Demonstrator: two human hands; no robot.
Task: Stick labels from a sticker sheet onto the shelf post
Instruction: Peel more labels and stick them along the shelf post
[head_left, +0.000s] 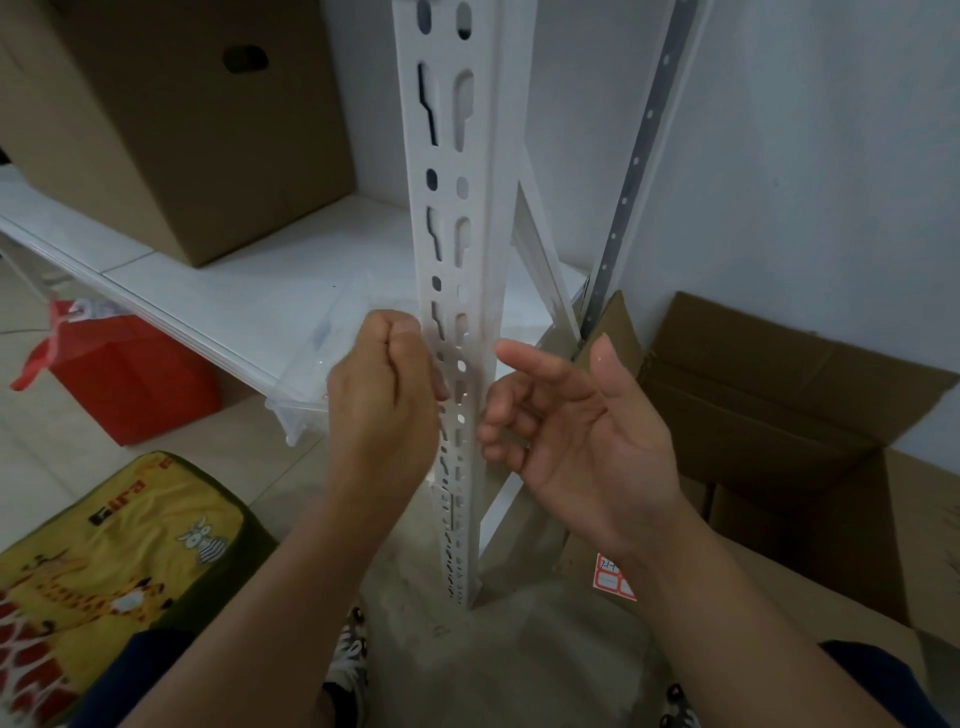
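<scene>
Two bare hands at a white slotted metal shelf post (470, 291), seen from the head camera.

The post stands upright at centre, running from 12 to 6 o'clock. The left hand (382, 389) is curled at its left edge, thumb against the metal; whether it pinches a label cannot be told. The right hand (576, 431) is just right of it, palm up, fingers loosely spread, holding nothing. A red-bordered white sticker sheet (613, 577) lies on the brown cardboard box (779, 415) at 5 o'clock, partly behind the right wrist.
</scene>
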